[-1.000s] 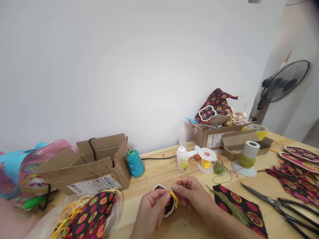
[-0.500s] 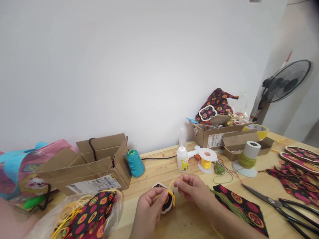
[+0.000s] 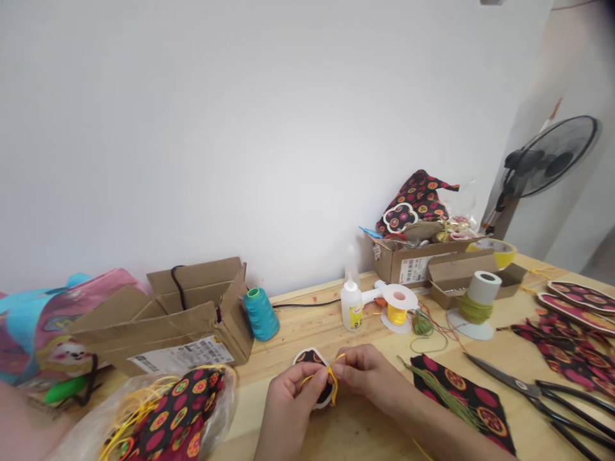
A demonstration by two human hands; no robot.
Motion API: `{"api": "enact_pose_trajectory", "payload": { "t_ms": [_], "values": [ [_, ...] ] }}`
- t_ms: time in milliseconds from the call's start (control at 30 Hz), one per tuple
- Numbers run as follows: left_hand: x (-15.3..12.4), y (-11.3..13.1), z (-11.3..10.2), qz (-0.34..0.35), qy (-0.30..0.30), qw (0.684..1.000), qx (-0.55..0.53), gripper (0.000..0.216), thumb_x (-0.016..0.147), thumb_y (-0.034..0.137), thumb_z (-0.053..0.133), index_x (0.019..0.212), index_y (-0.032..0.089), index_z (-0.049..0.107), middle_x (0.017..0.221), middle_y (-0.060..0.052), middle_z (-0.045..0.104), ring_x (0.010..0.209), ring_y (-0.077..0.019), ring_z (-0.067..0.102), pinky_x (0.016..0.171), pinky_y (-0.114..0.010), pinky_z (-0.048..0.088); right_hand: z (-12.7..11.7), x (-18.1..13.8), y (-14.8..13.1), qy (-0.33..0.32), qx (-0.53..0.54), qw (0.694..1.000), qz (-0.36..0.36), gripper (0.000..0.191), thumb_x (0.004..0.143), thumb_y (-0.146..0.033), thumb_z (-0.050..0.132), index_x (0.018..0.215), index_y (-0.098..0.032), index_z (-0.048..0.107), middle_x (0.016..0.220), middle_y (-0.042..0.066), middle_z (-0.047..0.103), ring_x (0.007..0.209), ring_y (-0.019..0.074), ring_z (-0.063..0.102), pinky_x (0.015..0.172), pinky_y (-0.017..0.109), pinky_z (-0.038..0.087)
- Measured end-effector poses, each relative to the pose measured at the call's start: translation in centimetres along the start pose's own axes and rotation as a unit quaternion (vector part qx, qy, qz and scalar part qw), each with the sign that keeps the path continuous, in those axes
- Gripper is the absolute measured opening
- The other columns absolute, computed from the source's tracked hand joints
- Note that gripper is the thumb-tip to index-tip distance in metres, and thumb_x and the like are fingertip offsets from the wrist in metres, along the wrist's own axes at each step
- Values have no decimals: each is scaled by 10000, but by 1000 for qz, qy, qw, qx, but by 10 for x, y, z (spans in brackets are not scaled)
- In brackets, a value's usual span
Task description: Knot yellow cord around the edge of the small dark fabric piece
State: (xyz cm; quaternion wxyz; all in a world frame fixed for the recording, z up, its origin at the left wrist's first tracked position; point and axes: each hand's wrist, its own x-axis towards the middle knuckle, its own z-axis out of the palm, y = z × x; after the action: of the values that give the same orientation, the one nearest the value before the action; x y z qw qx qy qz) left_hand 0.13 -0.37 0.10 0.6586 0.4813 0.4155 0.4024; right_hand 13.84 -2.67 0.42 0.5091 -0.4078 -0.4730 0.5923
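Note:
My left hand [image 3: 294, 398] pinches yellow cord [image 3: 335, 392] between thumb and fingertips at the lower middle of the head view. Close on its right, my right hand [image 3: 366, 374] also pinches the cord, its fingertips almost meeting the left ones. Under the fingers is a dark patterned fabric piece with a pale scalloped edge [image 3: 310, 356]; the left hand covers part of it. Whether the cord is fixed to this piece I cannot tell. A loose strand of yellow cord shows below my right forearm.
Black-handled scissors [image 3: 526, 388] and patterned fabric with green threads [image 3: 491, 416] lie right. Behind stand a glue bottle [image 3: 351, 307], a yellow cord spool [image 3: 396, 314] and a teal thread cone [image 3: 262, 315]. An open cardboard box [image 3: 192, 323] and a plastic bag of fabric [image 3: 223, 410] are left.
My right hand has moved slightly left and down, bringing its fingertips up to the left hand's. The raised loop of yellow cord between them has become smaller.

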Motion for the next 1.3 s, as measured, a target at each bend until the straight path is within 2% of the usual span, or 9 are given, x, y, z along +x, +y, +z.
{"api": "enact_pose_trajectory", "payload": {
  "t_ms": [300,367,433,533,633,733,933,1200,1300],
  "values": [
    [5,-1,-4,9,36,999,-7,176,553,290,676,629,132,662,495,1,649,495,-121,560,494,-195,409,-5,-3,-8,29,-21,999,-19,227,596,-337,655,637,-136,556,537,-50,476,491,71,386,472,181,274],
    [5,0,-5,11,50,999,-7,182,542,289,682,621,126,661,492,-4,650,493,-120,558,495,-195,410,-6,-5,-13,22,-7,1000,-13,217,616,-328,645,611,-130,556,465,-72,408,430,49,317,420,168,228],
    [4,2,-4,12,61,998,-1,173,532,284,688,601,129,661,488,-1,650,480,-113,550,492,-192,412,-6,-8,-17,2,31,999,15,247,683,-359,575,608,-123,565,409,-93,294,371,36,189,359,174,127],
    [1,4,-2,13,78,997,26,144,524,276,693,574,144,666,450,24,630,458,-99,536,496,-182,421,-5,-10,-20,-11,137,988,67,268,756,-371,456,747,-134,579,431,-98,236,362,38,111,340,179,46],
    [0,6,1,16,74,996,40,147,522,285,692,568,146,677,449,21,634,471,-112,547,506,-190,435,-7,-9,-19,-6,206,972,114,237,764,-309,395,830,-153,561,418,-103,224,350,40,99,330,168,40],
    [2,6,1,15,56,998,20,160,514,285,697,587,143,690,521,-11,680,508,-124,569,520,-192,439,-9,-9,-18,1,231,964,134,209,733,-234,384,840,-163,549,389,-109,216,332,43,90,315,161,39],
    [5,2,-2,17,62,998,16,141,489,272,710,568,156,697,529,-18,696,502,-125,572,511,-188,435,-11,-9,-18,-31,274,946,170,189,714,-177,406,846,-180,541,374,-117,220,309,37,85,291,144,40],
    [-2,11,3,36,52,994,89,116,553,261,668,575,153,702,492,9,662,478,-108,526,466,-166,400,-16,-5,-10,-14,354,918,178,181,753,-174,409,860,-140,551,378,-122,215,300,22,84,283,119,48],
    [-2,11,3,35,41,996,75,113,562,260,664,572,152,696,491,14,656,475,-102,520,465,-159,394,-13,-5,-11,-7,322,933,160,189,744,-186,412,870,-151,548,371,-124,216,305,27,78,289,128,54]
  ]
}}
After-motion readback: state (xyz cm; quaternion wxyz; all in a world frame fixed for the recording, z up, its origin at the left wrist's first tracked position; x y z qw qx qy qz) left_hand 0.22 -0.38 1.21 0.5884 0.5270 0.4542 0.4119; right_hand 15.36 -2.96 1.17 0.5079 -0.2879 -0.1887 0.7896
